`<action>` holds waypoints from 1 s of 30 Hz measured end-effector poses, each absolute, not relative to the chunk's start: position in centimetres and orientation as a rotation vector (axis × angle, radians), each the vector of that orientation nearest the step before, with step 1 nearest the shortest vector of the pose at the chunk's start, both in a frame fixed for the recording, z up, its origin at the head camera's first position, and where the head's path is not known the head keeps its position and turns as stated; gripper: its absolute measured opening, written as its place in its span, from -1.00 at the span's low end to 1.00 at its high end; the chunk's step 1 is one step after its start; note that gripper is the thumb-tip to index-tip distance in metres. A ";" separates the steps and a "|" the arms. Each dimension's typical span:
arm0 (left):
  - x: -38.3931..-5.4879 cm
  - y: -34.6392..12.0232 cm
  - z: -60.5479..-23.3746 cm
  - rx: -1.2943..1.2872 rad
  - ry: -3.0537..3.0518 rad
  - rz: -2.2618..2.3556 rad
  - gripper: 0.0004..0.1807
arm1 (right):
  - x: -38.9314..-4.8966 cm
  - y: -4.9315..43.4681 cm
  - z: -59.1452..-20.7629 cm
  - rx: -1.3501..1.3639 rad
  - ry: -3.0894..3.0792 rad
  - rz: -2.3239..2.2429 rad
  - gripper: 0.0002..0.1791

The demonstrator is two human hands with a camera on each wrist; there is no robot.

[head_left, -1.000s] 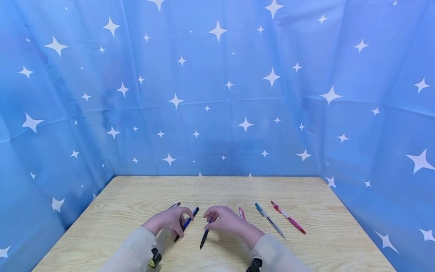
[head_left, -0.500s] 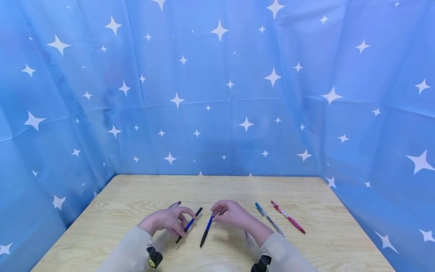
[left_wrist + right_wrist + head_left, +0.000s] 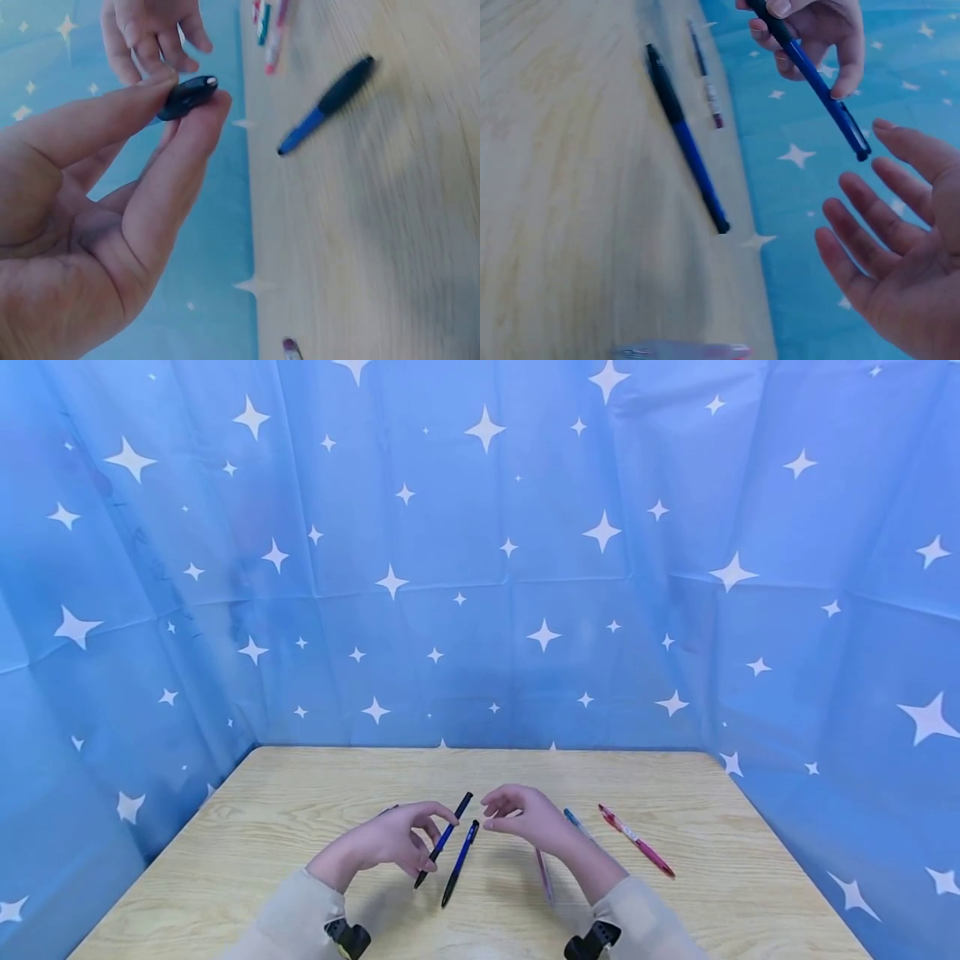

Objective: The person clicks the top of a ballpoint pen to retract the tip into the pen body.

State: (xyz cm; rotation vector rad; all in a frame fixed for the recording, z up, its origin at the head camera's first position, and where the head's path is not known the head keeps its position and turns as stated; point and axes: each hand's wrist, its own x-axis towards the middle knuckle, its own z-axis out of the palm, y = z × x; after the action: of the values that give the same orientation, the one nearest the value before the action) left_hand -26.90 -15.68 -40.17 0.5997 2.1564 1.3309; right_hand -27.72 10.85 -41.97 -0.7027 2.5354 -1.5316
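In the head view my left hand (image 3: 393, 842) holds up a blue pen with a black grip (image 3: 462, 807), tilted with its top end up and to the right. Thumb and fingers pinch this pen (image 3: 814, 75) in the right wrist view. A second blue-and-black pen (image 3: 460, 864) lies on the table between the hands. Raised over the table, my right hand (image 3: 528, 818) holds nothing. Its spread, loosely bent fingers (image 3: 866, 210) are just short of the held pen's top end.
On the wooden table (image 3: 300, 785), a pink pen (image 3: 543, 877) lies under the right forearm, beside a partly hidden teal pen (image 3: 573, 820). A red-pink pen (image 3: 637, 842) is farther right. Behind the left hand lies another slim pen (image 3: 707, 75). A blue star-patterned curtain (image 3: 480, 568) surrounds the table.
My left hand has lifted its blue pen and moved to the right and away. My right hand has let go of the other blue pen and moved right and up.
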 end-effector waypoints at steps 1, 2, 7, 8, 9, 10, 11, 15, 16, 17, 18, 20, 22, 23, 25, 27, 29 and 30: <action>-26.8 -15.5 -40.0 0.613 2.157 1.337 -0.24 | -27.7 11.0 -41.8 -0.692 2.536 -1.546 -0.64; -26.7 -15.2 -39.8 0.625 2.161 1.339 -0.23 | -27.7 11.2 -41.6 -0.682 2.537 -1.563 -0.63; -26.1 -14.2 -39.2 0.646 2.207 1.365 -0.29 | -27.6 12.0 -41.0 -0.666 2.544 -1.634 -0.63; -25.9 -13.9 -39.1 0.653 2.207 1.378 -0.30 | -27.5 12.1 -40.9 -0.666 2.543 -1.652 -0.62; -25.8 -13.7 -39.1 0.660 2.203 1.393 -0.31 | -27.4 12.2 -40.7 -0.671 2.542 -1.671 -0.61; -25.7 -13.5 -39.0 0.669 2.196 1.410 -0.31 | -27.3 12.3 -40.6 -0.671 2.545 -1.690 -0.61; -25.6 -13.3 -38.9 0.683 2.189 1.425 -0.32 | -27.3 12.3 -40.5 -0.671 2.540 -1.719 -0.61; -25.1 -12.4 -38.7 0.723 2.158 1.478 -0.37 | -26.4 12.2 -39.3 -0.642 2.513 -1.808 -0.62; -25.0 -12.2 -38.7 0.735 2.152 1.486 -0.39 | -26.3 12.3 -39.3 -0.633 2.501 -1.831 -0.62; -24.9 -12.0 -38.7 0.747 2.149 1.493 -0.41 | -26.1 12.3 -39.1 -0.631 2.485 -1.855 -0.61; -24.8 -11.7 -38.7 0.757 2.150 1.497 -0.42 | -26.0 12.3 -39.0 -0.629 2.477 -1.872 -0.61; -24.6 -11.2 -38.8 0.779 2.147 1.509 -0.43 | -25.7 12.4 -38.9 -0.623 2.485 -1.898 -0.60; -24.5 -10.7 -39.0 0.799 2.147 1.522 -0.43 | -25.9 12.6 -39.2 -0.629 2.479 -1.944 -0.60; -24.5 -10.4 -39.1 0.804 2.143 1.533 -0.43 | -25.8 12.6 -39.0 -0.631 2.475 -1.959 -0.60; -24.2 -10.0 -39.2 0.810 2.133 1.558 -0.43 | -25.6 12.6 -38.8 -0.639 2.457 -1.986 -0.61; -24.0 -9.6 -39.3 0.815 2.136 1.582 -0.44 | -25.4 12.6 -38.7 -0.650 2.419 -2.030 -0.63; -23.7 -9.1 -39.3 0.815 2.151 1.610 -0.45 | -25.2 12.6 -38.6 -0.655 2.369 -2.092 -0.64; -23.6 -8.8 -39.3 0.821 2.169 1.622 -0.45 | -25.1 12.6 -38.5 -0.652 2.349 -2.127 -0.65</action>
State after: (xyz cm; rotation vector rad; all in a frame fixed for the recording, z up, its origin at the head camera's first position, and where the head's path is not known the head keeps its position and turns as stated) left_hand -23.57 -8.84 -39.34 0.8208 2.1691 1.6224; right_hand -25.09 12.64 -38.49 -0.6516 2.3492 -2.1266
